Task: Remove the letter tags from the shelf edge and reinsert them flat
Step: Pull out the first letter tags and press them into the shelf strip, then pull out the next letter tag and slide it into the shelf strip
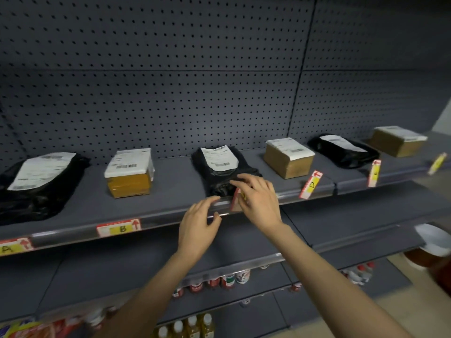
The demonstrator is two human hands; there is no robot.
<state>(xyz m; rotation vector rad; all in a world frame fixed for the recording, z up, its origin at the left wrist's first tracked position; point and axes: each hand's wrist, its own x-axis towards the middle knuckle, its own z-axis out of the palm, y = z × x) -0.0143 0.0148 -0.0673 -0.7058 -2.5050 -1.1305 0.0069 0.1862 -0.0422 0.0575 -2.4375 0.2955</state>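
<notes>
Tags A (pixel 14 247) and B (pixel 118 228) lie flat in the shelf edge rail (pixel 73 234). Tags D (pixel 311 184), E (pixel 374 173) and a further yellow tag (pixel 437 163) stick out tilted from the rail. Another tag (pixel 236 200), red-edged with a yellow patch, stands tilted at the rail in front of a black parcel (pixel 220 167). My right hand (pixel 258 198) covers most of this tag, fingers curled on it. My left hand (pixel 199 222) rests on the rail just left of it, fingers apart, thumb under the rail.
Black bags (pixel 41 181) and brown boxes (pixel 288 158) with white labels lie spaced along the grey shelf before a pegboard back wall. Lower shelves hold bottles (pixel 229 280) and drinks (pixel 192 325). A white and brown item (pixel 432 242) sits at the right.
</notes>
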